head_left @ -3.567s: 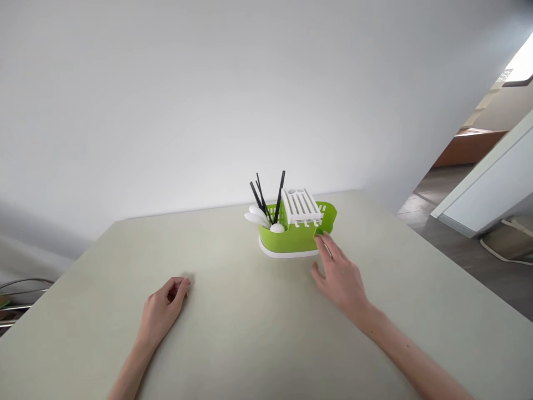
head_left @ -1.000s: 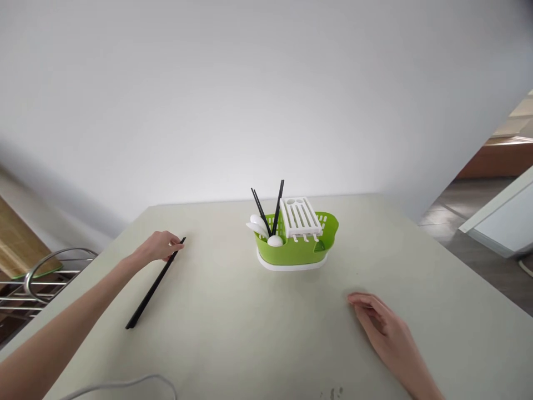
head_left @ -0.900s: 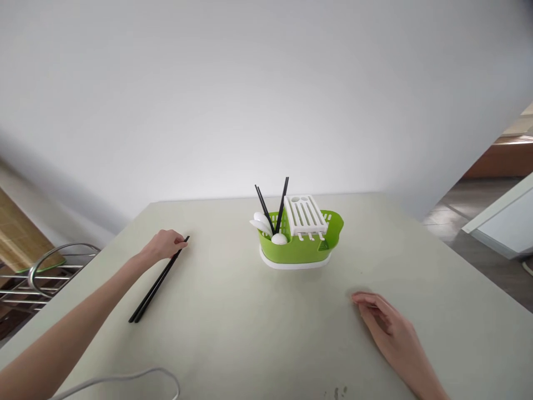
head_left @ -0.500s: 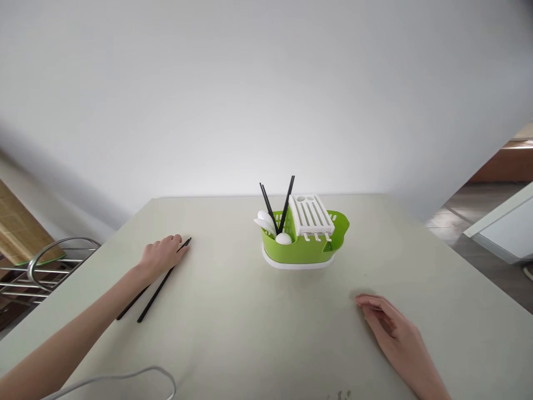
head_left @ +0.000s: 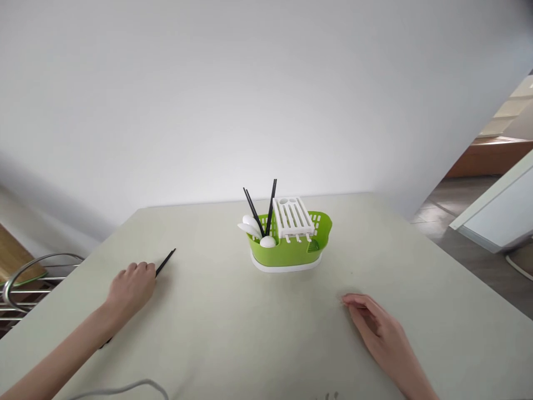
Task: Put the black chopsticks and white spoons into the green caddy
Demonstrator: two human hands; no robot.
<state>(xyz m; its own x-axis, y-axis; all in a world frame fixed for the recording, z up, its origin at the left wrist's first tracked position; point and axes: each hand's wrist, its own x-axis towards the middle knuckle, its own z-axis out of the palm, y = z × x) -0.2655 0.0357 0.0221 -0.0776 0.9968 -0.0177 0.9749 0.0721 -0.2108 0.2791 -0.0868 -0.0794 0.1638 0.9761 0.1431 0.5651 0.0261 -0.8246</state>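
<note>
My left hand (head_left: 131, 286) lies on the table's left side with its fingers curled down over black chopsticks (head_left: 166, 260). One tip sticks out past the fingers toward the back; a dark end shows by my wrist. My right hand (head_left: 375, 328) rests palm down on the table at the front right, fingers loosely stretched and holding nothing. A green cutlery caddy (head_left: 306, 249) on a white base stands mid-table at the back. It holds upright black chopsticks (head_left: 270, 203), white spoons (head_left: 250, 225) and a white slotted insert (head_left: 293, 215).
The pale table (head_left: 233, 328) stands against a white wall. A metal wire rack (head_left: 25, 278) and a wooden board (head_left: 12, 266) sit off its left edge. A white cable (head_left: 125, 385) loops at the front. An open doorway with a white door (head_left: 491, 205) is at the right.
My left hand came back from the left with black chopsticks, laid them on the table, then slid toward me along them. My right hand left the caddy and rests still.
</note>
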